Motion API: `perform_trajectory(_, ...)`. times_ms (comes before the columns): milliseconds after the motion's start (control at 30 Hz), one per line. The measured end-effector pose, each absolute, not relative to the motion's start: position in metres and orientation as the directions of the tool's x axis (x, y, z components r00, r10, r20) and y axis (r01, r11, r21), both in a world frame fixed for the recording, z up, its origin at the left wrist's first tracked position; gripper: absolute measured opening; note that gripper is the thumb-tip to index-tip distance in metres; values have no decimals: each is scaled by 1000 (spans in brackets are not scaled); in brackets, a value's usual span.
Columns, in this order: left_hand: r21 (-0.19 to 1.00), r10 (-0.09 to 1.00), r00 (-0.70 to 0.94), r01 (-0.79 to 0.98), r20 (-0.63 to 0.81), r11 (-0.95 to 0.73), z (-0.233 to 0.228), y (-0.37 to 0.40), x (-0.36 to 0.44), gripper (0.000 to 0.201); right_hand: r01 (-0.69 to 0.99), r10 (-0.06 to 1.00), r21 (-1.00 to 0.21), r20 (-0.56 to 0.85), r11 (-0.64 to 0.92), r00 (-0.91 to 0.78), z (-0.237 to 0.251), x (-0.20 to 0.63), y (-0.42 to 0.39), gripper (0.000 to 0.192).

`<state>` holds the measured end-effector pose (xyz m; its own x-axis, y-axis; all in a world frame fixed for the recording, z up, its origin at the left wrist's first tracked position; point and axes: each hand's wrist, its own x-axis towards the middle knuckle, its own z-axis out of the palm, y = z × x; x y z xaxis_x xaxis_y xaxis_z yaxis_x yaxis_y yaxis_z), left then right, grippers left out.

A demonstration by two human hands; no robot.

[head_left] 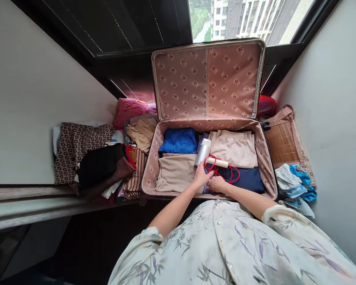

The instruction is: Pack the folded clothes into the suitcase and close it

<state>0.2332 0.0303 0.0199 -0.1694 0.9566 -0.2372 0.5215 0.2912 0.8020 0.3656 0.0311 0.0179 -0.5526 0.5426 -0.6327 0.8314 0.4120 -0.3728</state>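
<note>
The open suitcase (154,158), centre frame, is nearly full; left hand (201,175) spread flat beside the white bottle (203,152), right hand (218,184) pinching the red cord (225,171), clothes pile (101,158) unpacked at left.

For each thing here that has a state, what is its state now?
suitcase: open, lid upright.
blue garment: folded, packed.
white bottle: lying among the clothes.
red cord: loose loops on navy garment.
left hand: touching the bottle's base.
right hand: resting on the navy garment.
clothes pile: heaped outside.
</note>
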Motion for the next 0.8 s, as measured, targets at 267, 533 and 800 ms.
perform_trajectory(267,761,857,-128,409,-499,504,11,61,280,27,762,699,-647,-555,-23,-450,38,425,71,24)
perform_trajectory(533,747,953,199,664,-227,39,17,61,278,40,145,702,-746,-663,-651,-260,57,433,91,28)
perform_trajectory(800,616,941,277,781,-193,-104,7,90,266,37,37,733,-749,-655,-661,-184,53,415,117,15)
